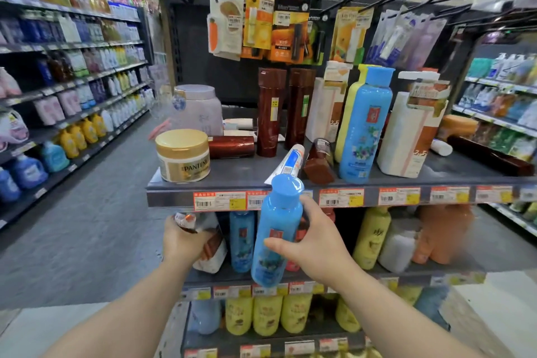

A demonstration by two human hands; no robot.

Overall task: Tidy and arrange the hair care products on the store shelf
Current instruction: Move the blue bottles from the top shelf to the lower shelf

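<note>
My right hand (316, 244) grips a blue shampoo bottle (276, 229) with a blue cap, held upright in front of the second shelf. My left hand (181, 237) holds a white and brown bottle (210, 247) that stands at the left end of that shelf. On the top shelf (232, 180) stand a gold-lidded Pantene jar (183, 155), two tall brown bottles (271, 112), a second blue bottle (364, 125), a yellow bottle behind it and white bottles (406, 131). A white tube (287, 163) and a small brown bottle (318, 163) lie toppled near the front edge.
A lilac tub (197, 109) stands at the top shelf's back left, with a brown bottle (231, 147) lying beside it. Packets hang on hooks above. Blue, yellow and orange bottles fill the lower shelves. An aisle (87, 227) with a long stocked shelf runs on the left.
</note>
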